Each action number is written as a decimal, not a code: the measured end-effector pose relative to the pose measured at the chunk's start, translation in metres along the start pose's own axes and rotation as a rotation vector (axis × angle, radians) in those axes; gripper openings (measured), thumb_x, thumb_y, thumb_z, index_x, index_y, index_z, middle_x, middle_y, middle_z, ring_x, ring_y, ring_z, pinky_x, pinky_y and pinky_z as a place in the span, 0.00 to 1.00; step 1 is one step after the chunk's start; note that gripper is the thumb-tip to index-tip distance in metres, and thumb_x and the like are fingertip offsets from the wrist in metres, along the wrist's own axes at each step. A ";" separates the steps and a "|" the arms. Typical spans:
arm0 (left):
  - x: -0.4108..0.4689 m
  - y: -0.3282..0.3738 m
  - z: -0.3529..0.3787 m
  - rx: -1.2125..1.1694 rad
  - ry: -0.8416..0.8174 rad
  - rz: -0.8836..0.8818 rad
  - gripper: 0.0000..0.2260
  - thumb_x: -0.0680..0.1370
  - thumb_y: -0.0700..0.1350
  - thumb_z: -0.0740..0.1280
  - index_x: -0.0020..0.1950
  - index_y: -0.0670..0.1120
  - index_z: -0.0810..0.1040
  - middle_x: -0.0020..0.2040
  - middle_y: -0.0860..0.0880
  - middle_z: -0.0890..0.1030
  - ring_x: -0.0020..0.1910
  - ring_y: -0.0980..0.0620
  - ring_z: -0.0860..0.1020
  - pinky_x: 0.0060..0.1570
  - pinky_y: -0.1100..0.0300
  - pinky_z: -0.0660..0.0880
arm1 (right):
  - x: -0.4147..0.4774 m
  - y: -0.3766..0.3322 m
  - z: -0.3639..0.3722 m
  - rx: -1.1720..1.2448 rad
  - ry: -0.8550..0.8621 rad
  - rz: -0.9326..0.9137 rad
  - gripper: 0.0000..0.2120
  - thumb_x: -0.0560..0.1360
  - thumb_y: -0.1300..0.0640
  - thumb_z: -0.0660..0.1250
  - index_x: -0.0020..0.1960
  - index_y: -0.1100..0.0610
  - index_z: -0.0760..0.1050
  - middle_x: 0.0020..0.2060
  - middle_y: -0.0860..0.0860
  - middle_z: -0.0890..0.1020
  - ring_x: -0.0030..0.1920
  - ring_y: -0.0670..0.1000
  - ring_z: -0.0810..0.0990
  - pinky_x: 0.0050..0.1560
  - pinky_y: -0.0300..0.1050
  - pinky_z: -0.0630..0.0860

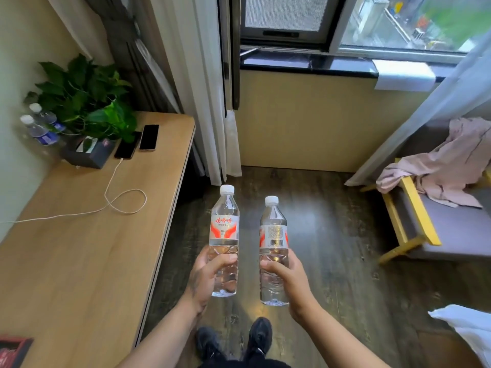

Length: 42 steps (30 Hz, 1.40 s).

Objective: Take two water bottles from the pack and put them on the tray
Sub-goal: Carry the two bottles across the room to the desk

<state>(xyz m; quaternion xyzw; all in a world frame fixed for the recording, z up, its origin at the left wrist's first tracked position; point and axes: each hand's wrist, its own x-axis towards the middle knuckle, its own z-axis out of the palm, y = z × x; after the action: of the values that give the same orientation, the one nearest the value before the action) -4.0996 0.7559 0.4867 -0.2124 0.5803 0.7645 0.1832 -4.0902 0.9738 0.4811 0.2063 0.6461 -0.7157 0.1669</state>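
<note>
Both bottles held upright, side by side but apart, over dark wood-plank floor (pixel 332 235) in front of the body. Left hand (pixel 206 277) has fingers curled around the lower half of the left water bottle (pixel 225 235), thumb across the front; red-and-white label faces the camera. Right hand (pixel 289 277) is wrapped the same way around the right water bottle (pixel 273 243), barcode side showing. Both bottles clear ribbed plastic, white screw caps, full.

To the left, a light wood-grain desk (pixel 79 261) with rounded corner. On it: leafy green potted plant (pixel 90 99), dark box (pixel 89 152), two black phones (pixel 138 142) lying flat, one on a white looped charging cable (pixel 117 200). Two blue-labelled bottles (pixel 42 126) stand against the wall behind the plant.

To the right, a grey cushioned chair with yellow frame (pixel 414 208), crumpled pink cloth (pixel 449 166) draped on it. Sheer white curtains (pixel 212 102) flank the window.

Black shoes (pixel 260 338) below. A red-edged object at the lower left corner is cut off; can't identify. No tray or pack discernible.
</note>
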 end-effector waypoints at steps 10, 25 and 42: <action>0.005 0.018 -0.052 -0.097 0.095 0.013 0.18 0.62 0.54 0.82 0.50 0.56 0.90 0.42 0.46 0.90 0.38 0.48 0.89 0.33 0.55 0.85 | 0.028 -0.024 0.056 -0.073 -0.078 -0.001 0.36 0.61 0.44 0.79 0.68 0.52 0.80 0.58 0.53 0.91 0.57 0.56 0.91 0.57 0.52 0.86; -0.069 0.018 -0.198 -0.337 0.535 0.139 0.32 0.58 0.53 0.81 0.59 0.44 0.82 0.39 0.46 0.88 0.34 0.48 0.87 0.34 0.57 0.84 | 0.034 -0.011 0.235 -0.308 -0.455 0.045 0.35 0.59 0.47 0.80 0.65 0.53 0.80 0.56 0.60 0.90 0.50 0.60 0.90 0.51 0.55 0.87; -0.211 -0.044 -0.307 -0.623 1.053 0.233 0.29 0.62 0.51 0.80 0.58 0.40 0.82 0.40 0.42 0.87 0.35 0.43 0.86 0.34 0.55 0.83 | -0.038 0.053 0.428 -0.589 -0.990 0.100 0.31 0.60 0.50 0.82 0.62 0.54 0.83 0.52 0.60 0.89 0.47 0.56 0.88 0.45 0.49 0.86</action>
<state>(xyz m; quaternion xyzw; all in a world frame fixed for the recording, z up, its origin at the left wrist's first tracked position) -3.8643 0.4642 0.4924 -0.5396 0.3621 0.7056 -0.2826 -4.0653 0.5422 0.4895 -0.1780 0.6525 -0.5082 0.5332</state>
